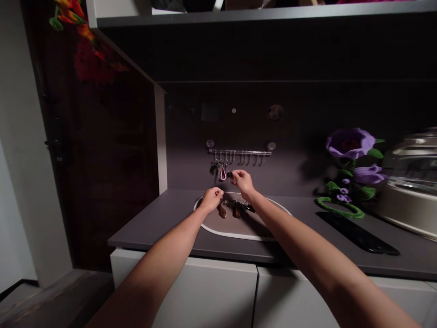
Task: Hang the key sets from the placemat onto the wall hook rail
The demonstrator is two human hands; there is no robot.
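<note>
My left hand (212, 198) is pinched closed above the left part of an oval mat (218, 227) with a white rim. What its fingertips hold is too small to make out. Just below it is a brown key fob (222, 211). My right hand (243, 182) is higher and further right, its fingers pinched at a small dark thing (230, 174) that I cannot name. Left of these fingers, a bunch of keys with a pink carabiner (223, 174) hangs from a hook rail (241, 152) on the wall. More keys and a reddish-brown fob (236, 212) lie on the mat.
An overhead shelf (259, 14) runs above the dark counter (153, 218). On the right stand purple artificial flowers (351, 145), a long black object (357, 233) and a cream appliance with a clear lid (409, 196). A dark door (102, 182) is at left.
</note>
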